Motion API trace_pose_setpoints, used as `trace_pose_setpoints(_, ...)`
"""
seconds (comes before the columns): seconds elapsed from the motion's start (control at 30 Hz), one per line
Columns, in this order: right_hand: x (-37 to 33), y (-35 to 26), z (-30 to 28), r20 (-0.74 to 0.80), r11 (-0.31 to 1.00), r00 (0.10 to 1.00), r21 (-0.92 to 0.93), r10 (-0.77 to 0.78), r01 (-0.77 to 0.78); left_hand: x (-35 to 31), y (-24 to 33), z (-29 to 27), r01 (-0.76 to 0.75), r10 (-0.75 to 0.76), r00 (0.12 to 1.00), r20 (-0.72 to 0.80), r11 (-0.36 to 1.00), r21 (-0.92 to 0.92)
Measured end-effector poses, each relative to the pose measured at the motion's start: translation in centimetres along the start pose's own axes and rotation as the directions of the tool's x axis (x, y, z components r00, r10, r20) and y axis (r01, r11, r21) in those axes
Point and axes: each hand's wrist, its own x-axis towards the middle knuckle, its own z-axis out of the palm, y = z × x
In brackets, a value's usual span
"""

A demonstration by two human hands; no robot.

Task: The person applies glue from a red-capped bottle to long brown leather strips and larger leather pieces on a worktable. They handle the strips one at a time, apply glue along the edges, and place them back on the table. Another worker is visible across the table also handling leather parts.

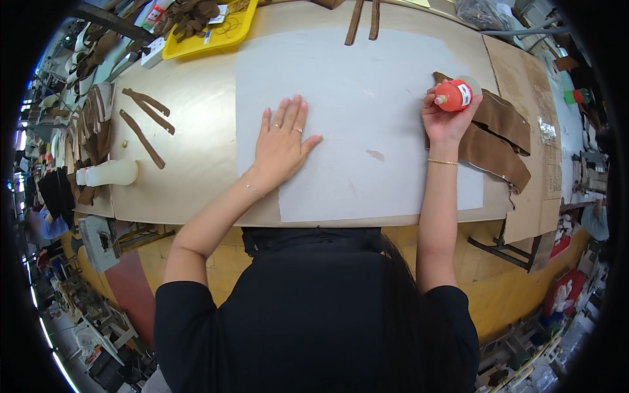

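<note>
My left hand [280, 144] lies flat on a large pale sheet [354, 85], palm down, fingers stretched out. It holds nothing. On the right, my right hand [449, 124] is wrapped round a squeeze bottle [451, 96] with a red top and a whitish body. The bottle is tilted, its nozzle toward me. Brown leather-like pieces [495, 154] lie behind and beside the right hand, partly hidden by it. What they rest on is the sheet's right side and the table.
A yellow tray [244, 33] with brown pieces stands at the far left. Thin brown strips [143, 139] and a whitish bottle [113, 173] lie on the left. Two more strips [354, 23] reach in from the far edge. Cardboard [524, 131] covers the table's right end.
</note>
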Motion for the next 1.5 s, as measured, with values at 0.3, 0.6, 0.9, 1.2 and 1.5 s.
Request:
trace_pose_setpoints(0.3,-1.0,0.1,2.2,-0.125,0.998,0.991,-0.052,-0.047,0.040,0.4,-1.1,0.5,0.050,-0.049,0.984,-0.170,0.999,-0.001)
trace_pose_setpoints(0.6,-0.2,0.2,0.0,0.103,1.000,0.994,0.003,0.024,-0.025,-2.5,9.1,3.3,-0.721,0.659,0.691,-0.298,0.595,-0.355)
trace_pose_setpoints(0.9,-0.2,0.1,-0.1,0.087,0.999,0.996,-0.016,0.031,-0.029,3.0,-4.0,-3.0,-0.180,0.157,0.983,-0.097,0.929,-0.322)
trace_pose_setpoints(1.2,0.0,0.2,-0.2,0.116,0.998,0.991,0.006,0.061,-0.062,-0.1,-17.0,-5.7,0.309,-0.303,0.894,-0.331,0.950,-0.034)
trace_pose_setpoints(1.5,-0.1,0.0,-0.2,0.180,0.989,0.977,0.076,0.113,-0.129,-8.8,-26.3,-8.3,0.581,-0.507,0.651,-0.565,0.812,-0.058)
